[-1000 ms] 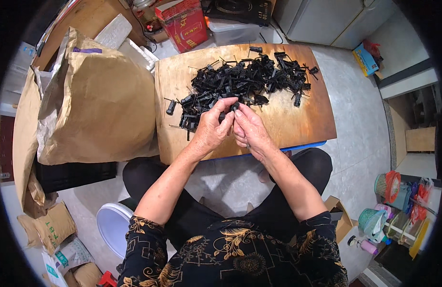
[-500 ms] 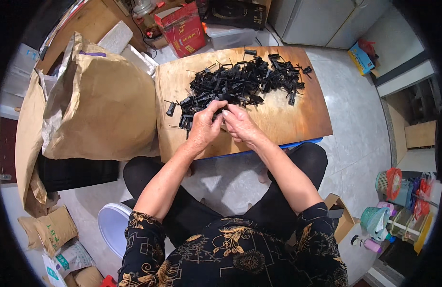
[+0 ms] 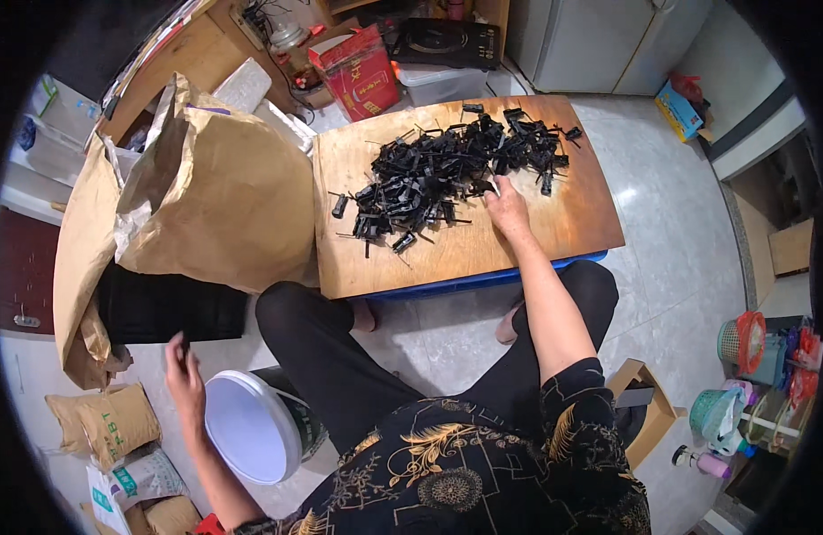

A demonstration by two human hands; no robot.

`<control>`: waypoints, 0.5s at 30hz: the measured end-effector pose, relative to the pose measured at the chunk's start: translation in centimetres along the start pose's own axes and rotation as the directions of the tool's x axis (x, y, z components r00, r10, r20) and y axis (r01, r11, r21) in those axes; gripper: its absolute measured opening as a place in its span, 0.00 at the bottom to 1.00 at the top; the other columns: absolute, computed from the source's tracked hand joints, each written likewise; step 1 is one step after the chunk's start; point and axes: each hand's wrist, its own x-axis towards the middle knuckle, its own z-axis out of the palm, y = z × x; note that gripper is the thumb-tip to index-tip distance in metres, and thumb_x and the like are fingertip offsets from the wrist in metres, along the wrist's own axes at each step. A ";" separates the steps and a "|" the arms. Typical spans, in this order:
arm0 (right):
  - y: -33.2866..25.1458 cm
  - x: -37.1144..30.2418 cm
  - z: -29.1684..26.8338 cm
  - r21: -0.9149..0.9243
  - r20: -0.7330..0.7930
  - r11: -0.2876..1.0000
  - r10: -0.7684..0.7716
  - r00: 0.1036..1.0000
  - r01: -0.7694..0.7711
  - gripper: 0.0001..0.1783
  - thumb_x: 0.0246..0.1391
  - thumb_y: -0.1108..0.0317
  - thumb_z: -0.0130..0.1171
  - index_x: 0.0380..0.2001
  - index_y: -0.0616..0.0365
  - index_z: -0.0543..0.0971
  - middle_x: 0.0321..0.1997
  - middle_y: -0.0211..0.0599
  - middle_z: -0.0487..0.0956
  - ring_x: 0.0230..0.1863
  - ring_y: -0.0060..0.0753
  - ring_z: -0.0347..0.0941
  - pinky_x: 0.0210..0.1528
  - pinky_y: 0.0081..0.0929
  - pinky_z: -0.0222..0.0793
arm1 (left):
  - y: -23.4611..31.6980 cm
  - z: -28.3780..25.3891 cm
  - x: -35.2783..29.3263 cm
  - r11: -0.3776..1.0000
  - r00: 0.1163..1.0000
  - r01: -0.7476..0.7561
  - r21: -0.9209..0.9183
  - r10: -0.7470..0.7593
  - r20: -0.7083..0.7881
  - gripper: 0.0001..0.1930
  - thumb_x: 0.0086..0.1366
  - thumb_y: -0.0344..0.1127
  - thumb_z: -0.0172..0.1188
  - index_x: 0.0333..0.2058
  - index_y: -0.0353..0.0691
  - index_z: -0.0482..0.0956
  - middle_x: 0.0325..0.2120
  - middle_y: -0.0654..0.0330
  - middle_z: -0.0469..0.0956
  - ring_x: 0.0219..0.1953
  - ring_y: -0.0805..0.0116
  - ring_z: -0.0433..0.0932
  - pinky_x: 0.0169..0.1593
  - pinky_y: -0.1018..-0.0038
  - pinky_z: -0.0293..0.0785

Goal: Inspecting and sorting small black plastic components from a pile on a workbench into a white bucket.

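A heap of black plastic parts (image 3: 429, 169) with thin protruding pins lies spread over a wooden board (image 3: 411, 267). At the heap's near right edge is my right hand (image 3: 509, 212), its fingers drawn together on one of the black parts; the exact grip is partly hidden. Far to the left, beside a white round bucket lid (image 3: 246, 428), my left hand (image 3: 187, 379) is held low with curled fingers. A small dark piece shows at its fingertips, too blurred to name more closely.
A big open brown paper sack (image 3: 224, 192) stands against the board's left side, with a black container (image 3: 175, 308) below it. A red box (image 3: 358, 76) and a hot plate (image 3: 443, 43) are behind the board. A cardboard box (image 3: 643, 410) sits by my right side.
My hands were together over the near edge of the heap. The left has swung far down and left to beside the bucket; the right has moved right to the heap's edge.
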 end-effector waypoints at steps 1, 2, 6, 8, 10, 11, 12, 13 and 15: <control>-0.3 0.0 0.0 -0.004 -0.018 1.000 0.005 1.000 -0.005 0.21 0.48 0.61 0.53 0.47 0.54 0.70 0.44 0.50 0.75 0.47 0.51 0.71 0.50 0.39 0.65 | -2.6 -0.9 -2.2 0.994 1.000 0.007 0.111 -0.007 -0.004 0.14 0.62 0.23 0.47 0.47 0.35 0.67 0.35 0.53 0.77 0.38 0.63 0.76 0.40 0.71 0.71; 0.3 0.3 0.1 -0.020 -0.039 1.000 -0.013 0.999 0.012 0.21 0.49 0.59 0.53 0.47 0.52 0.70 0.43 0.50 0.76 0.46 0.52 0.71 0.49 0.41 0.66 | -4.3 -1.1 -3.9 0.985 0.994 0.094 0.147 -0.100 0.033 0.14 0.61 0.23 0.46 0.46 0.35 0.67 0.36 0.50 0.76 0.39 0.58 0.76 0.40 0.69 0.71; 0.5 0.6 -0.1 -0.088 0.003 0.996 0.010 1.000 -0.010 0.20 0.48 0.58 0.54 0.45 0.50 0.71 0.39 0.50 0.77 0.43 0.54 0.72 0.46 0.44 0.67 | -12.9 -0.6 -9.5 0.933 0.923 0.292 0.211 -0.333 0.195 0.14 0.59 0.27 0.50 0.45 0.37 0.68 0.38 0.43 0.75 0.40 0.50 0.76 0.42 0.66 0.71; -0.3 0.1 0.1 -0.111 0.016 0.994 0.022 1.000 -0.020 0.19 0.48 0.58 0.55 0.44 0.51 0.71 0.39 0.51 0.77 0.43 0.54 0.72 0.46 0.43 0.67 | -13.9 -0.1 -10.7 0.841 0.760 0.479 0.250 -0.540 0.361 0.17 0.57 0.29 0.54 0.46 0.40 0.68 0.40 0.43 0.73 0.41 0.49 0.75 0.42 0.63 0.71; -0.3 -0.3 0.2 -0.124 -0.002 0.992 0.000 1.000 -0.001 0.19 0.45 0.59 0.57 0.41 0.55 0.71 0.37 0.52 0.77 0.41 0.53 0.73 0.43 0.41 0.68 | -14.6 0.4 -10.9 0.873 0.849 0.328 0.360 -0.440 0.294 0.18 0.56 0.30 0.55 0.46 0.41 0.68 0.41 0.44 0.73 0.41 0.49 0.74 0.43 0.61 0.70; 0.7 -0.1 0.2 -0.131 -0.014 0.991 0.004 1.000 -0.006 0.19 0.45 0.59 0.57 0.41 0.55 0.71 0.37 0.52 0.77 0.41 0.53 0.73 0.43 0.41 0.68 | -13.2 0.8 -10.2 0.865 0.916 0.168 0.472 -0.314 0.248 0.19 0.55 0.31 0.56 0.47 0.42 0.68 0.41 0.44 0.72 0.41 0.48 0.73 0.43 0.60 0.69; 1.8 0.2 0.0 -0.067 -0.007 0.997 -0.042 0.999 0.041 0.19 0.44 0.60 0.58 0.40 0.56 0.71 0.35 0.51 0.77 0.38 0.51 0.74 0.42 0.39 0.68 | -11.9 1.2 -8.8 0.839 0.949 0.120 0.531 -0.255 0.188 0.22 0.54 0.30 0.58 0.48 0.42 0.66 0.41 0.47 0.70 0.43 0.48 0.71 0.45 0.59 0.67; 2.2 0.3 0.0 0.006 0.007 0.995 -0.095 0.995 0.095 0.19 0.44 0.61 0.59 0.38 0.58 0.70 0.33 0.50 0.77 0.36 0.48 0.74 0.40 0.38 0.68 | -10.3 1.1 -7.4 0.851 0.993 0.024 0.525 -0.080 0.085 0.21 0.53 0.30 0.58 0.48 0.40 0.67 0.40 0.48 0.70 0.43 0.49 0.70 0.45 0.60 0.67; 1.0 0.0 -0.5 -0.033 0.009 0.992 -0.125 0.992 0.125 0.19 0.43 0.62 0.59 0.37 0.59 0.70 0.30 0.48 0.76 0.34 0.45 0.74 0.38 0.36 0.68 | -5.9 0.6 -4.1 0.881 0.991 -0.069 0.467 0.113 -0.066 0.20 0.54 0.28 0.57 0.47 0.38 0.68 0.38 0.50 0.70 0.41 0.51 0.71 0.45 0.64 0.68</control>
